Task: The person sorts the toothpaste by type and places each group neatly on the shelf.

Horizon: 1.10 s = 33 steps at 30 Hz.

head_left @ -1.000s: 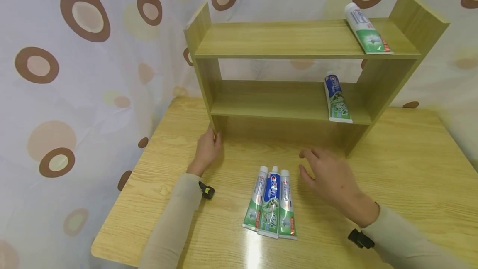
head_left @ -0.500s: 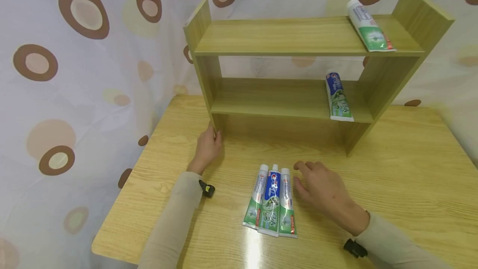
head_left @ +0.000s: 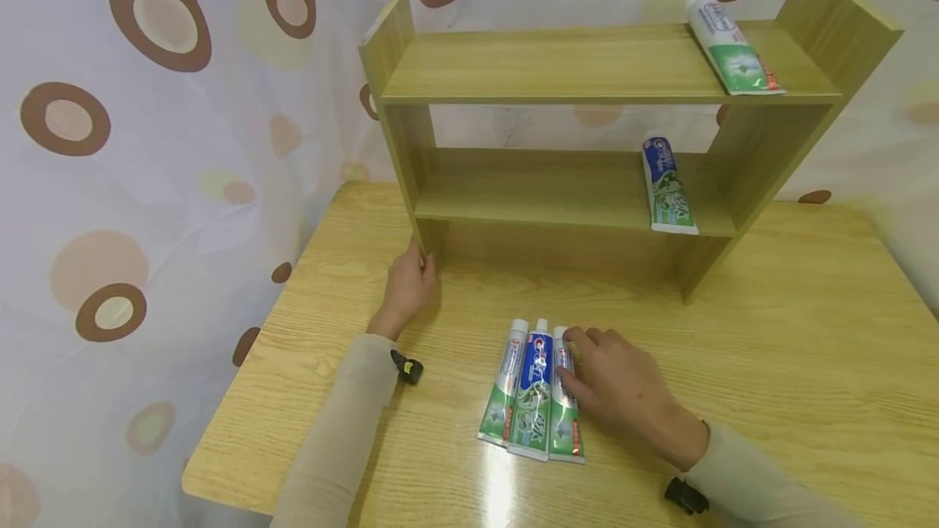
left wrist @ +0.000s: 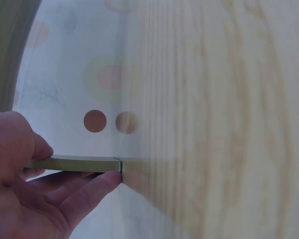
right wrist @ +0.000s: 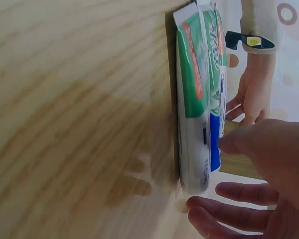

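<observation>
My left hand (head_left: 406,288) grips the lower front edge of the left side panel of a wooden shelf (head_left: 513,190). In the left wrist view the panel (left wrist: 79,165) lies between thumb and fingers. Three toothpaste tubes lie side by side on the table, caps away from me: a white and green left tube (head_left: 503,398), a blue and green middle tube (head_left: 532,406) and a white and green right tube (head_left: 566,426). My right hand (head_left: 619,385) hovers over the right tube's cap end, fingers spread and loosely bent. The right wrist view shows its thumb and fingers apart around that end.
A white and green tube (head_left: 734,51) lies on the top board at the right. Below it, on the middle board, rests a blue and green tube (head_left: 669,190). A patterned curtain (head_left: 242,88) hangs behind the wooden table (head_left: 800,349).
My right hand has moved left, from beside the tubes to over the right one. The left hand keeps its grip on the shelf panel. The head view has tilted slightly downward.
</observation>
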{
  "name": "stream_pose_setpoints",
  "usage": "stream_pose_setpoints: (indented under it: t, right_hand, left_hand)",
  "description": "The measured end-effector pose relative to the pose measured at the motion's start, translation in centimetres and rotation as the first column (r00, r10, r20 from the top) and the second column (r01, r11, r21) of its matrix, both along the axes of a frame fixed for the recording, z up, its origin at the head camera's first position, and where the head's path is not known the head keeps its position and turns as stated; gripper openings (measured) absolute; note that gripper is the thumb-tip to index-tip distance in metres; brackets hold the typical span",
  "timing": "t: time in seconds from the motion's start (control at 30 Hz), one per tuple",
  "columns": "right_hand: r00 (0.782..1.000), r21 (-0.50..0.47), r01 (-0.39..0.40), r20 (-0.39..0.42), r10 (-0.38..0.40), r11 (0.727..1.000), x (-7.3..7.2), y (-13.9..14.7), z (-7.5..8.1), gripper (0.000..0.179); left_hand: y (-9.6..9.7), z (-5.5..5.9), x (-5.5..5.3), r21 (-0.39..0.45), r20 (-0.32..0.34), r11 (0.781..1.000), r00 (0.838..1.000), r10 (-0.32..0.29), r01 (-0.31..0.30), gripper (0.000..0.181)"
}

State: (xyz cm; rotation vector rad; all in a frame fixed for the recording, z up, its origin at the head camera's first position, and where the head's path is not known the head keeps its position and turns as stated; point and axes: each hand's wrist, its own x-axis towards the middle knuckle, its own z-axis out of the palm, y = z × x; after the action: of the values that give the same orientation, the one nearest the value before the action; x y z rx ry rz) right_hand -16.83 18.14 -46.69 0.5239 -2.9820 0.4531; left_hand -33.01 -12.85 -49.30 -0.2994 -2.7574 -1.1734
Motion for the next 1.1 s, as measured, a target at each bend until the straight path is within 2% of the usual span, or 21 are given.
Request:
stream_pose_setpoints:
  t: [0.23, 0.5, 0.73, 1.1]
  right_hand:
    - [0.998, -0.002, 0.028, 0.06, -0.028, 1.0, 0.0, -0.2, -0.2, 0.059]
    - [0.993, -0.05, 0.037, 0.117, -0.031, 0.998, 0.0, -0.6, -0.1, 0.06]
    - [0.97, -0.075, 0.077, 0.238, -0.057, 0.994, 0.0, -1.3, 0.2, 0.069]
    - [0.968, -0.117, 0.093, 0.244, -0.062, 0.989, 0.2, -1.6, -0.5, 0.073]
  left_hand:
    - [0.1, 0.1, -0.1, -0.003, 0.002, 1.0, 1.0, -0.007, 0.007, 0.033]
    - [0.1, 0.2, 0.0, 0.002, -0.011, 1.0, 1.0, -0.014, 0.014, 0.033]
    - [0.0, 0.2, 0.0, 0.004, -0.003, 1.0, 1.0, -0.013, 0.013, 0.038]
    - [-0.1, 0.2, 0.1, 0.006, -0.009, 1.0, 1.0, -0.019, 0.019, 0.033]
